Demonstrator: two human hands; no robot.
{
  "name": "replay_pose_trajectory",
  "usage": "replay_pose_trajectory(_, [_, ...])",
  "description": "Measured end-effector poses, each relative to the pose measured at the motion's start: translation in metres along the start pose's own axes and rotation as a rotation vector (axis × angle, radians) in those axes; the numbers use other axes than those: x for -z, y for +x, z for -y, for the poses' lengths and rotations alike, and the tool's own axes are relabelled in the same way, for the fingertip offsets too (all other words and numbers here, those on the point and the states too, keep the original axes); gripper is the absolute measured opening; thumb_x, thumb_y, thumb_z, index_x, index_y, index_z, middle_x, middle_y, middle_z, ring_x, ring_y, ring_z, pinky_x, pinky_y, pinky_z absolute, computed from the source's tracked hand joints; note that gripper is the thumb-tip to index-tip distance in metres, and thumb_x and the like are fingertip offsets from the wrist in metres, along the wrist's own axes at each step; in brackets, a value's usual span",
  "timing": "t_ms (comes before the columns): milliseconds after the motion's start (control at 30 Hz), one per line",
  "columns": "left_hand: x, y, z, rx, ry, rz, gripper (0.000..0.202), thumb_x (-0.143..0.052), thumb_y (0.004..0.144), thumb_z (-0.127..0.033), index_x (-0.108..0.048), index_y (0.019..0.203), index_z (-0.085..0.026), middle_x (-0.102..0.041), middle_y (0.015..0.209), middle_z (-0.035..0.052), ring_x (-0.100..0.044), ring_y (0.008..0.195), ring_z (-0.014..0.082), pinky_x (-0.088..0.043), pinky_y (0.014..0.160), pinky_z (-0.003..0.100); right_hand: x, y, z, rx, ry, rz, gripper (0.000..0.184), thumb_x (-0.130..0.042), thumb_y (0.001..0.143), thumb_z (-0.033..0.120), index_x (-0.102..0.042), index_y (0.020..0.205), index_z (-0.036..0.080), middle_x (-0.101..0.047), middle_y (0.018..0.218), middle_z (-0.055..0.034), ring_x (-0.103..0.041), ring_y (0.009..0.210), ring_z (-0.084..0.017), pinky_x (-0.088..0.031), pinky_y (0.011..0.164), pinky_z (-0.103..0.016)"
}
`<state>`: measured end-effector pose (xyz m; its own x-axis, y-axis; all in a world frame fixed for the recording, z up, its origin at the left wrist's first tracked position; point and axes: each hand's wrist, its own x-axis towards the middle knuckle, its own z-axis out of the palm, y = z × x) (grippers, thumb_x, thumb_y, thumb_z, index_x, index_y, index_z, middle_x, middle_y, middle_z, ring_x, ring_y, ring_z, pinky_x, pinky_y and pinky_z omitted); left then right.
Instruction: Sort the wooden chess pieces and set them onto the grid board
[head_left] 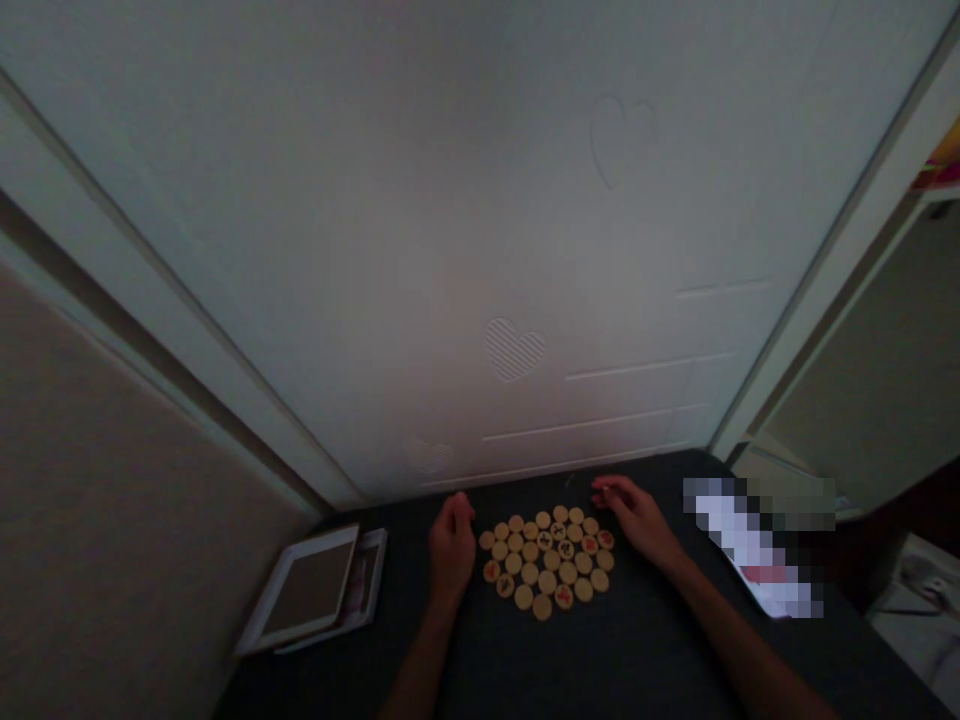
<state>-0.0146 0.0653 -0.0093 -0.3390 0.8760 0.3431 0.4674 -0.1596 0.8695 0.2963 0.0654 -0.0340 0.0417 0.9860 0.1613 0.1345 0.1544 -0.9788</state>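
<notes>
Many round wooden xiangqi pieces [547, 581] lie close together in a loose cluster on the dark tabletop. Several show red or black markings; others are plain on top. Just left of the cluster, my left hand [452, 548] rests with its fingers curled into a loose fist, and no object shows in it. At the cluster's upper right, my right hand [631, 512] has its fingers drawn in toward the thumb. Whatever may be between those fingertips is too small and dim to make out.
A white-framed tablet-like object [349, 560] lies on another flat item at the left. To the right is a pale, blurred-out object [750, 560]. Behind the dark table [600, 665] rises a white panel [420, 300] with embossed hearts and lines.
</notes>
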Motion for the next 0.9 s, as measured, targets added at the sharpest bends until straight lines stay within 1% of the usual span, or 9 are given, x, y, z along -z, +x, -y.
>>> replay_pose_trajectory(67, [-0.001,-0.001,-0.003,0.027,0.04,-0.06,0.053,-0.042,0.095,-0.062,-0.052,0.065,-0.02,-0.046,0.057,-0.0037,-0.045,0.057,0.0138,-0.039,0.056,0.025,0.001,0.0,0.0,-0.014,0.005,0.008,0.039,-0.059,0.091,0.055,-0.067,0.108,0.021,-0.072,0.097,-0.0068,-0.072,0.088,-0.022,-0.058,0.08,-0.037])
replay_pose_trajectory(133, [-0.002,-0.002,-0.005,0.062,0.066,-0.094,0.053,-0.044,0.095,-0.059,-0.044,0.059,-0.021,-0.036,0.054,-0.0051,-0.038,0.053,0.0123,-0.033,0.052,0.025,0.001,0.0,0.0,-0.026,0.019,0.019,0.037,-0.063,0.089,0.053,-0.066,0.109,0.022,-0.073,0.095,-0.006,-0.072,0.088,-0.022,-0.058,0.079,-0.036])
replay_pose_trajectory(200, [-0.002,-0.002,-0.008,0.115,0.071,-0.101,0.056,-0.043,0.095,-0.058,-0.034,0.053,-0.022,-0.029,0.051,-0.0054,-0.031,0.05,0.0116,-0.028,0.049,0.026,0.001,-0.001,0.0,-0.039,0.05,0.026,0.037,-0.066,0.087,0.052,-0.065,0.108,0.022,-0.073,0.096,-0.0057,-0.073,0.09,-0.022,-0.058,0.08,-0.036])
replay_pose_trajectory(267, [-0.002,-0.002,-0.008,0.157,0.076,-0.088,0.057,-0.044,0.094,-0.057,-0.027,0.051,-0.023,-0.025,0.05,-0.0052,-0.027,0.048,0.0112,-0.023,0.047,0.027,0.002,-0.001,0.002,-0.054,0.083,0.027,0.037,-0.069,0.084,0.052,-0.066,0.106,0.023,-0.074,0.099,-0.0059,-0.073,0.092,-0.023,-0.058,0.083,-0.036])
replay_pose_trajectory(400, [-0.003,0.0,-0.005,0.167,0.099,-0.05,0.057,-0.044,0.093,-0.058,-0.025,0.051,-0.023,-0.025,0.05,-0.0045,-0.027,0.048,0.0109,-0.021,0.046,0.027,0.004,-0.002,0.008,-0.087,0.088,0.036,0.039,-0.074,0.081,0.051,-0.067,0.108,0.024,-0.075,0.099,-0.0055,-0.073,0.094,-0.023,-0.058,0.084,-0.035])
replay_pose_trajectory(567, [-0.004,-0.001,0.001,0.166,0.093,0.047,0.059,-0.038,0.094,-0.063,-0.027,0.052,-0.023,-0.027,0.05,-0.0042,-0.03,0.049,0.0112,-0.023,0.047,0.027,0.002,-0.003,0.011,-0.09,0.052,0.019,0.04,-0.07,0.085,0.056,-0.067,0.106,0.023,-0.073,0.1,-0.0062,-0.073,0.088,-0.022,-0.058,0.078,-0.035])
replay_pose_trajectory(667, [-0.004,-0.002,-0.001,0.159,0.11,0.095,0.059,-0.036,0.094,-0.064,-0.029,0.053,-0.023,-0.029,0.05,-0.004,-0.032,0.049,0.0114,-0.024,0.048,0.027,0.0,-0.004,0.01,-0.067,0.085,0.012,0.045,-0.071,0.084,0.055,-0.064,0.116,0.025,-0.072,0.101,-0.0048,-0.073,0.085,-0.02,-0.059,0.077,-0.034])
replay_pose_trajectory(733, [-0.003,-0.001,-0.004,0.146,0.128,0.095,0.059,-0.037,0.094,-0.064,-0.031,0.053,-0.022,-0.032,0.05,-0.0037,-0.034,0.05,0.0118,-0.025,0.048,0.027,0.0,-0.004,0.009,-0.071,0.07,0.022,0.047,-0.072,0.083,0.055,-0.063,0.119,0.025,-0.072,0.1,-0.0041,-0.073,0.086,-0.02,-0.059,0.077,-0.033])
replay_pose_trajectory(900, [-0.003,0.0,-0.006,0.122,0.133,0.061,0.059,-0.039,0.094,-0.064,-0.031,0.053,-0.022,-0.033,0.05,-0.0033,-0.033,0.05,0.0122,-0.025,0.047,0.027,0.001,-0.003,0.007,-0.1,0.005,0.036,0.045,-0.074,0.081,0.054,-0.068,0.112,0.023,-0.074,0.095,-0.0044,-0.072,0.085,-0.02,-0.059,0.075,-0.033])
